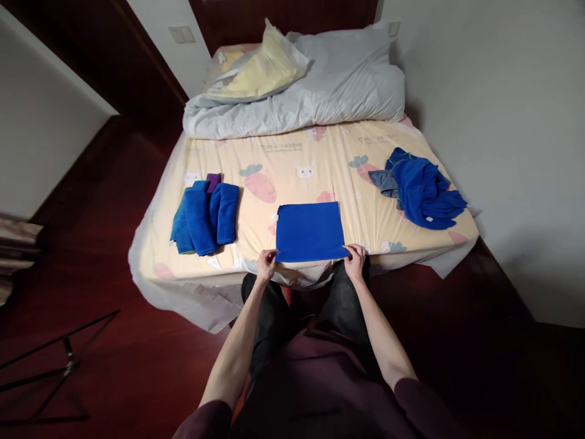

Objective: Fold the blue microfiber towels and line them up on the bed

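A blue towel (309, 231) lies flat as a rectangle at the near edge of the bed, with a small white tag at its left side. My left hand (266, 264) pinches its near left corner. At the near right corner, my right hand (354, 262) grips the towel between thumb and fingers. To the left lie several rolled or folded towels (200, 219), mostly blue, with a purple one (213, 182) behind them. A loose heap of crumpled blue towels (425, 189) sits on the right, a grey cloth (384, 182) poking out of it.
The bed (292, 174) has a cream sheet printed with carrots and rabbits. A grey quilt (347, 79) and a pale yellow pillow (265, 64) are bunched at the headboard. A black metal stand (68, 366) is on the dark red floor at lower left. Walls flank the bed.
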Action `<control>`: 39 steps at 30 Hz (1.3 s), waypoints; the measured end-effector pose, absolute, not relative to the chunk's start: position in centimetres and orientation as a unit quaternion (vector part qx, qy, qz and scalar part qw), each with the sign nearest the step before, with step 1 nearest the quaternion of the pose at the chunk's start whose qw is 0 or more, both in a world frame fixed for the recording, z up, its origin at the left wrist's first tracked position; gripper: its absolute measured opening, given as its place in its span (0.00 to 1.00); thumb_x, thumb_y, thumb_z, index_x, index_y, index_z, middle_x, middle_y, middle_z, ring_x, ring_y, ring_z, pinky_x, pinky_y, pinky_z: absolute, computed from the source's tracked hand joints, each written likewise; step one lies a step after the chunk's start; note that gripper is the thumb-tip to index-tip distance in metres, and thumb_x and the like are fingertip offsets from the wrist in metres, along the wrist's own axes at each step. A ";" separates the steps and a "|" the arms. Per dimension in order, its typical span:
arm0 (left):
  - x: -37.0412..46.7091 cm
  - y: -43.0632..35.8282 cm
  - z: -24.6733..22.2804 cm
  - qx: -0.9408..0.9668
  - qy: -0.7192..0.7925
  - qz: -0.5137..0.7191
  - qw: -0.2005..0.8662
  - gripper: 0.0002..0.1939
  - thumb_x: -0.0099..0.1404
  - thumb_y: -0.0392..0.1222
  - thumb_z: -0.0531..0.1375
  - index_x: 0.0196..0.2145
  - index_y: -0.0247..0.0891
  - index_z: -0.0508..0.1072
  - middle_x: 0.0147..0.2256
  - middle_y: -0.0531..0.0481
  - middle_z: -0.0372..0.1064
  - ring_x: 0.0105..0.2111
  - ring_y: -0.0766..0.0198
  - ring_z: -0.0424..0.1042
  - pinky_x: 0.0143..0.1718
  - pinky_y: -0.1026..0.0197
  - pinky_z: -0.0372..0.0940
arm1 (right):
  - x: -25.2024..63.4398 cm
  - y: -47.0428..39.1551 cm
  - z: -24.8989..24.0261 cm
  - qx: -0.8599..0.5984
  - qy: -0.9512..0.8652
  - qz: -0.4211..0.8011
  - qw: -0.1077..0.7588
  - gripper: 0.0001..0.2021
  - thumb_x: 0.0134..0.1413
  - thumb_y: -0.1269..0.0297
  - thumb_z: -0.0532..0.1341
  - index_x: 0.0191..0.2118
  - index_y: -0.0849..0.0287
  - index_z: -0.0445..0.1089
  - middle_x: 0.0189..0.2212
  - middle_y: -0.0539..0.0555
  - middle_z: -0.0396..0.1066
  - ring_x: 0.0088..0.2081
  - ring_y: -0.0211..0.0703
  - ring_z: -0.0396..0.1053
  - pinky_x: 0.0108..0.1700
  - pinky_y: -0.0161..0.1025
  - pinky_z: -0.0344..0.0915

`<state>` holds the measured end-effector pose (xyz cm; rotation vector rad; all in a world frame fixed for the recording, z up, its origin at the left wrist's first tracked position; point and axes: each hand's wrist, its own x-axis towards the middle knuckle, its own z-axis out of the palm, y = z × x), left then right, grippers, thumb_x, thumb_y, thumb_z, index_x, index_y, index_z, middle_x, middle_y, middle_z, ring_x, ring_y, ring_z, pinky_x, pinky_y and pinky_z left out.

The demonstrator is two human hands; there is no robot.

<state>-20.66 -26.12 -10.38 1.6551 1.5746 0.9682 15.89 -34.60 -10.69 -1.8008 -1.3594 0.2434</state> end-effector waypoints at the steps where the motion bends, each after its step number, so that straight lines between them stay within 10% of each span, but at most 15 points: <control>1: -20.7 -26.1 -10.4 0.631 0.601 0.368 0.324 0.12 0.64 0.44 0.61 0.42 0.40 0.81 0.36 0.45 0.69 0.36 0.56 0.71 0.45 0.52 0.69 | 15.9 -34.6 -10.7 -0.720 -0.542 0.096 0.423 0.22 0.54 0.75 0.57 0.50 0.53 0.80 0.49 0.59 0.73 0.52 0.54 0.67 0.57 0.51 0.62; 39: -20.4 -26.8 -8.6 0.560 0.641 0.367 0.375 0.21 0.69 0.61 0.54 0.29 0.43 0.68 0.29 0.50 0.72 0.33 0.58 0.71 0.40 0.56 0.67 | 15.6 -34.1 -12.0 -0.747 -0.522 0.045 0.410 0.14 0.70 0.56 0.56 0.35 0.55 0.74 0.44 0.59 0.74 0.48 0.53 0.66 0.52 0.50 0.61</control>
